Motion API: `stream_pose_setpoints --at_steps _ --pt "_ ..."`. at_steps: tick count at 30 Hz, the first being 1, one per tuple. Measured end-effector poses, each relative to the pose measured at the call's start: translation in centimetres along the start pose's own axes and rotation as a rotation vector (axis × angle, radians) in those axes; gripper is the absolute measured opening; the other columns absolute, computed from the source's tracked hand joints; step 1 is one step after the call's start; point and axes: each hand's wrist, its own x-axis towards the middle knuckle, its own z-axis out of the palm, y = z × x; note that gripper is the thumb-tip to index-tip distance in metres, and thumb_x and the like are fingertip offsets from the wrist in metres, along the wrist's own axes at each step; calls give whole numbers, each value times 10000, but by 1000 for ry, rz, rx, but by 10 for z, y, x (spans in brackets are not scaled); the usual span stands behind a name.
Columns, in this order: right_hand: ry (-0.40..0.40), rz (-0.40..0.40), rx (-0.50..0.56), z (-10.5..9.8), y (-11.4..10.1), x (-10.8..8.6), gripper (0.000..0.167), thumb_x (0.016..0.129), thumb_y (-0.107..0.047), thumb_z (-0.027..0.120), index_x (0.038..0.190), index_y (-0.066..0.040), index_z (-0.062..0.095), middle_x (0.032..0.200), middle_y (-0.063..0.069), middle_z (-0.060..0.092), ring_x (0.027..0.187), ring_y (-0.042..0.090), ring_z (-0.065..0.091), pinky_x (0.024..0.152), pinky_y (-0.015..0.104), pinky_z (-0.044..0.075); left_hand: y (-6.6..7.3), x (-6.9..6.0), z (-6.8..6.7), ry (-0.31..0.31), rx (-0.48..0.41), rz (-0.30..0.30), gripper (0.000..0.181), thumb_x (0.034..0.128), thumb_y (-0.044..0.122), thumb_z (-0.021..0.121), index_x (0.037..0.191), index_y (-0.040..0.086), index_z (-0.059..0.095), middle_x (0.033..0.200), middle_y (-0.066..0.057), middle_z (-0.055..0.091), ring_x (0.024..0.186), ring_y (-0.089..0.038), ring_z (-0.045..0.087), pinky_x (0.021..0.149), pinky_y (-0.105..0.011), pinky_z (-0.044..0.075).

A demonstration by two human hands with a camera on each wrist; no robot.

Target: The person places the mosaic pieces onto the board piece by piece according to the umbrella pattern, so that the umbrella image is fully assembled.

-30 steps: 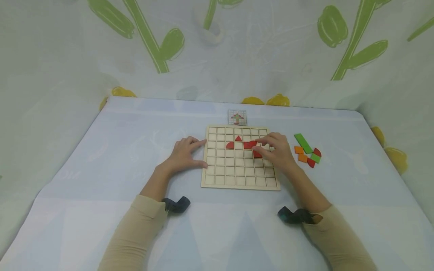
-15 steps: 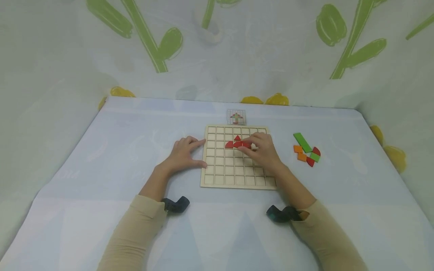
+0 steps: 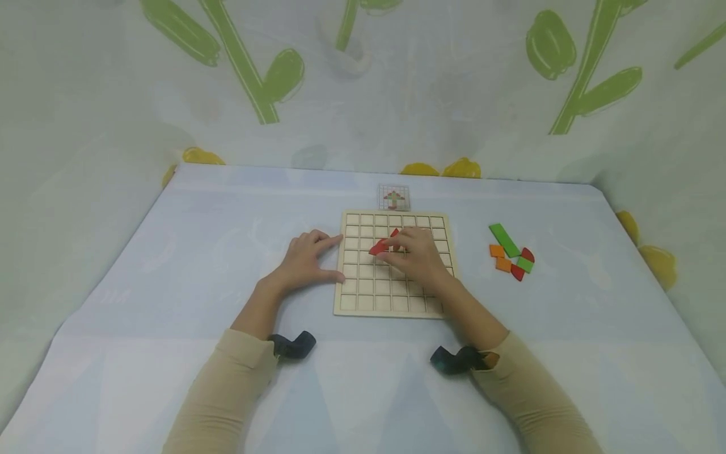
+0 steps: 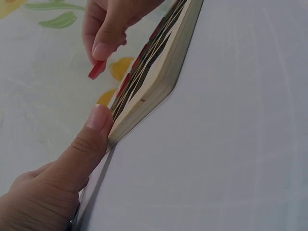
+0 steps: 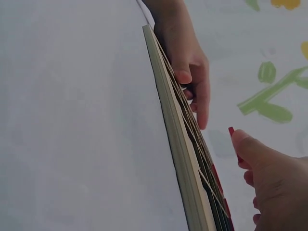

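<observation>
The right hand (image 3: 416, 252) conceals part of the gridded wooden board (image 3: 365, 287) and of the red pieces (image 3: 395, 232) on it. Its fingers pinch a thin red tile (image 4: 97, 70) above the grid, partly covered and nearly edge-on in the wrist views, its outline uncertain. The left hand (image 3: 303, 258), thumb and forefinger extended apart, touches the board's left edge. Beyond lies a printed card (image 3: 394, 197), fine detail illegible. On the bench (image 3: 363, 384), right: a flat green strip (image 3: 505, 240), orange pieces (image 3: 503, 264), red quarter-circles (image 3: 527, 254).
</observation>
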Motion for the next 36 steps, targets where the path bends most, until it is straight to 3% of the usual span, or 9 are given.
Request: stream_pose_setpoints --at_steps 7,18,29,36 --pt "-99 85 -65 2 -7 0 217 732 -239 811 877 -88 753 748 20 639 749 203 526 724 365 369 0 1 0 -9 8 1 889 691 527 773 1430 168 434 1225 -75 477 1076 -240 421 904 -409 284" --pt "-155 53 -100 20 -4 -4 256 754 -295 790 894 -85 753 726 -5 594 745 186 521 761 381 390 -1 0 -1 -14 24 -19 889 691 528 774 1430 169 433 1232 -82 473 1088 -249 418 921 -417 286" --pt "-150 72 -143 21 -4 -5 248 770 -294 778 919 -96 756 818 23 656 777 208 547 743 379 379 -2 1 1 -4 6 -7 882 693 531 772 1427 174 438 1222 -68 475 1076 -236 418 913 -410 281" --pt "-140 73 -105 20 -5 -5 217 792 -276 762 933 -111 755 831 15 654 784 195 543 756 384 373 -1 1 1 -6 11 -7 879 695 523 773 1427 170 439 1214 -69 476 1067 -240 418 908 -411 279"
